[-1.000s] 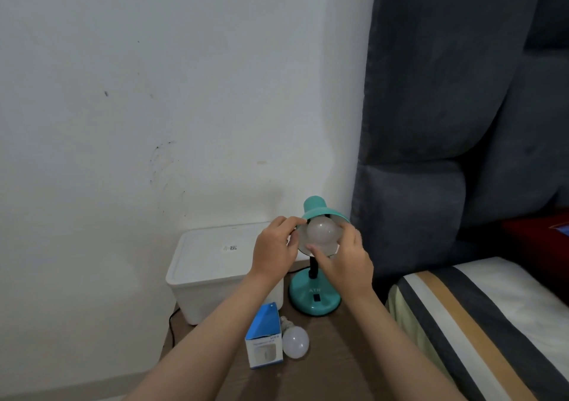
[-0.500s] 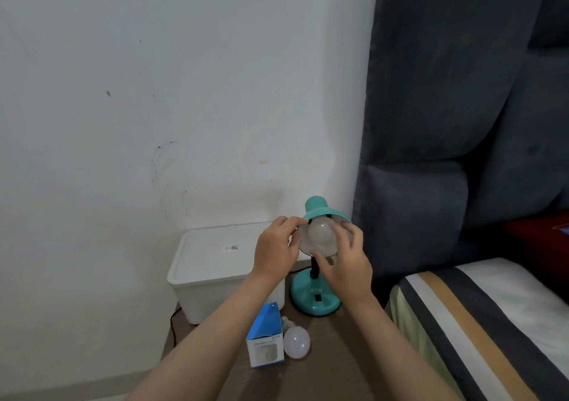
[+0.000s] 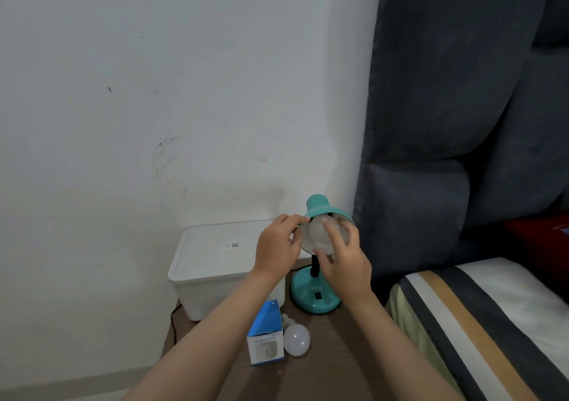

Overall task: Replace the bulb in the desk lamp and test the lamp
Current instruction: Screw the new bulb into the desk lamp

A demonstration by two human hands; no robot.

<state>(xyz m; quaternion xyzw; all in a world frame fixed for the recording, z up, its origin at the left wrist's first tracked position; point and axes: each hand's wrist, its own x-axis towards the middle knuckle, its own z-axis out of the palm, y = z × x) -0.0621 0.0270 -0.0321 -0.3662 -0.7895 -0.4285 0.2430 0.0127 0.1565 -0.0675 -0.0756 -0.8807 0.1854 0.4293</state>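
The left hand [image 3: 278, 246] is gripping the lamp shade [image 3: 328, 212] rim while the right hand [image 3: 345, 262] is curling fingers round the bulb [image 3: 318, 236] inside it, likely screwing it; next, more turning.

Both forearms are bare from the bottom edge of the view up to the wrists, with no sleeve showing on either. The left hand [image 3: 278, 246] and right hand [image 3: 345, 265] are bare too. The fingernails that show are short and unpainted.

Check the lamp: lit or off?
Off. The bulb inside the lamp shade looks dull grey-white, with no glow on the right hand gripping it.
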